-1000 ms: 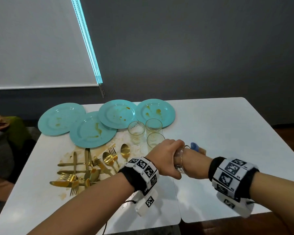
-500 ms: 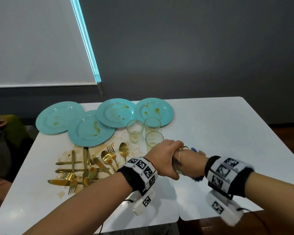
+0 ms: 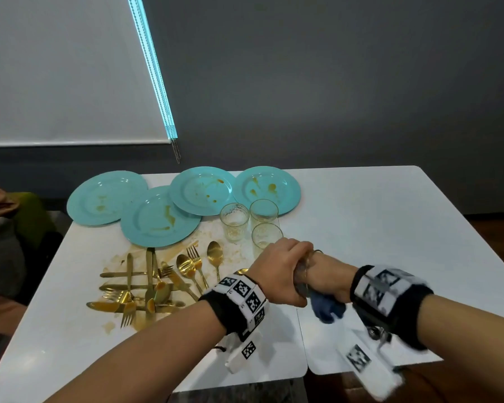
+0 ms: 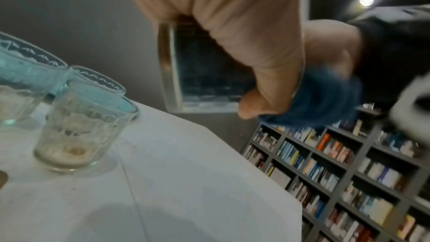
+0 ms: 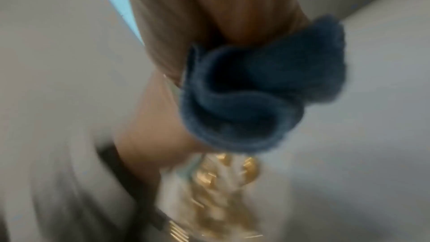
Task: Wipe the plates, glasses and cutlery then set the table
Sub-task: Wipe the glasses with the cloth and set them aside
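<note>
My left hand [image 3: 277, 271] grips a clear glass [image 3: 301, 274] held on its side above the white table [image 3: 376, 213]. My right hand [image 3: 329, 274] is pushed into the glass mouth and holds a blue cloth [image 3: 326, 308], whose bunched end hangs below the wrist. In the left wrist view, the left hand's fingers [image 4: 244, 25] wrap the glass [image 4: 202, 73], with the cloth [image 4: 325, 98] at its rim. The right wrist view is blurred and shows the cloth [image 5: 263, 102]. Several stained teal plates [image 3: 157, 219], three used glasses [image 3: 234, 221] and gold cutlery [image 3: 157, 280] lie to the left.
Sauce smears the table around the cutlery. A seam [image 3: 298, 330] splits the two tabletops below my hands. Another person's hand and clothing [image 3: 0, 205] show at the left edge. A bookshelf [image 4: 349, 172] stands beyond the table's right side.
My right wrist has twisted inside the glass. The blue cloth end has swung from the far side of the hand to below it. The left hand keeps its grip.
</note>
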Tool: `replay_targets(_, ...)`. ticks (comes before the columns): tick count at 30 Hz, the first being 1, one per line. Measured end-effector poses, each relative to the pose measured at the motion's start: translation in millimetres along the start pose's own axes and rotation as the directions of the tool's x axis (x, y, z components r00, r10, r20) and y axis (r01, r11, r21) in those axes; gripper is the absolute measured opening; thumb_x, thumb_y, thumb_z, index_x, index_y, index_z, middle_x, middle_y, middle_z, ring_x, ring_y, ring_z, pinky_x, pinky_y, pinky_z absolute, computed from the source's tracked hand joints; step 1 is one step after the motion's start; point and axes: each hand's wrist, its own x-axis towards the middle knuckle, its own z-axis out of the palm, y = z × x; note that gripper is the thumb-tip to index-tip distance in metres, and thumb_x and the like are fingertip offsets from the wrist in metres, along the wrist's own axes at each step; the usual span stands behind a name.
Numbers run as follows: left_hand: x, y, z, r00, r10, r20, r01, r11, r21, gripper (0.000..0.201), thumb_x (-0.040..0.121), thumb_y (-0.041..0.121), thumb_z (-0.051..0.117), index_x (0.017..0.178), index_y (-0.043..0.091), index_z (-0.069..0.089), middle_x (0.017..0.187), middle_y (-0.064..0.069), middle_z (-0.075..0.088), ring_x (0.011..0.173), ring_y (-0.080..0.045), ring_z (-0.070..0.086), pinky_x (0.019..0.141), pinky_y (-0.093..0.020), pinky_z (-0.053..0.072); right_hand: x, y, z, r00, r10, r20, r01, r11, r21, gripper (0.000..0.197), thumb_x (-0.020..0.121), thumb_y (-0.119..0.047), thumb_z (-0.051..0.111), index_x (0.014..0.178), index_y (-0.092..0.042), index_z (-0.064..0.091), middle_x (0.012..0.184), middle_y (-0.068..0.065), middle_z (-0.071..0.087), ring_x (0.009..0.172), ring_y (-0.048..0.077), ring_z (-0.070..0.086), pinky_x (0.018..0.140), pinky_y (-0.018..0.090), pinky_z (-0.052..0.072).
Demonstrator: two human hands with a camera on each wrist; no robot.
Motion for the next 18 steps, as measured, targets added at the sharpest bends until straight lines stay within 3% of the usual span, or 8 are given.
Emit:
replay_targets(3,-6.1,-3.1,0.7,0.996,0.012,-0.083,-0.015,0.999,-0.041,0.086,0.039,0.033,0.088,0.112,0.016,0.045,0.095,-0.009,0.061,0.083,-0.029,0.058,0.074,-0.03,0.047,-2.2,-6.8,-3.0,0.996,0.034,0.084,-0.054,0.967,0.249,0.016,0.096,-0.002,0.045,0.085,-0.008,0.056,0.082,0.008,0.059,0.068,0.015,0.059,0.053,0.021,0.05)
replay_targets(5,-5.2,-4.8,-7.6,0.992,-0.022,-0.123,0.009,0.995,-0.101,0.082,0.04,0.03,0.082,0.113,0.014,0.047,0.096,-0.009,0.06,0.086,-0.029,0.057,0.076,-0.026,0.043,-10.0,-15.4,-13.2,0.995,0.026,0.097,-0.042,0.986,0.159,0.012,0.095,-0.005,0.049,0.086,-0.004,0.056,0.081,0.009,0.059,0.062,0.012,0.061,0.051,0.021,0.049)
replay_targets(8,-7.8,-14.9,-17.8,0.97,-0.164,-0.177,0.115,0.959,-0.26,0.08,0.043,0.027,0.077,0.116,0.006,0.055,0.103,-0.008,0.061,0.092,-0.025,0.06,0.078,-0.031,0.05,-25.4,-30.8,-40.2,0.998,0.0,0.066,-0.007,0.994,0.11,0.008,0.094,-0.007,0.052,0.094,-0.003,0.059,0.079,0.01,0.061,0.05,0.008,0.06,0.041,0.018,0.047)
replay_targets(10,-12.8,-23.1,-20.2,0.946,-0.247,-0.21,0.173,0.933,-0.317,0.087,0.043,0.033,0.078,0.123,0.01,0.052,0.111,-0.003,0.061,0.1,-0.02,0.06,0.085,-0.033,0.052,-34.0,-40.5,-60.0,0.997,-0.078,-0.018,0.079,0.99,0.115,0.01,0.092,-0.005,0.054,0.094,-0.006,0.064,0.088,0.013,0.066,0.064,0.014,0.064,0.053,0.023,0.054)
replay_targets(12,-15.3,-27.0,-20.2,0.937,-0.28,-0.208,0.197,0.917,-0.348,0.091,0.042,0.039,0.077,0.125,0.015,0.049,0.112,0.004,0.061,0.102,-0.015,0.059,0.087,-0.027,0.05,-38.5,-46.1,-68.3,0.973,-0.208,-0.105,0.198,0.976,-0.094,0.013,0.089,-0.006,0.058,0.095,-0.013,0.068,0.097,0.01,0.069,0.083,0.019,0.064,0.077,0.029,0.054)
replay_targets(13,-15.3,-26.0,-21.1,0.937,-0.287,-0.198,0.199,0.906,-0.373,0.09,0.042,0.037,0.078,0.125,0.015,0.049,0.108,0.008,0.06,0.099,-0.012,0.059,0.085,-0.019,0.048,-39.2,-48.8,-64.2,0.947,-0.299,-0.117,0.251,0.917,-0.31,0.015,0.088,-0.008,0.06,0.097,-0.016,0.069,0.097,0.006,0.07,0.088,0.018,0.063,0.083,0.028,0.05)
replay_targets(15,-13.0,-21.1,-22.9,0.946,-0.277,-0.169,0.196,0.902,-0.384,0.087,0.043,0.03,0.079,0.123,0.014,0.049,0.102,0.013,0.058,0.092,-0.009,0.059,0.078,-0.006,0.044,-35.6,-45.9,-42.8,0.896,-0.444,-0.018,0.314,0.661,-0.682,0.021,0.084,-0.014,0.061,0.103,-0.019,0.07,0.095,0.001,0.07,0.091,0.017,0.063,0.083,0.029,0.048)
replay_targets(18,-14.8,-14.1,-22.0,0.968,-0.229,-0.102,0.188,0.931,-0.313,0.091,0.046,0.025,0.083,0.129,0.017,0.045,0.117,0.001,0.055,0.103,-0.014,0.056,0.086,-0.016,0.047,-20.8,-30.8,-1.7,0.901,-0.389,0.193,0.344,0.368,-0.864,0.024,0.089,-0.013,0.05,0.108,-0.014,0.065,0.102,0.009,0.066,0.095,0.027,0.061,0.077,0.032,0.044)
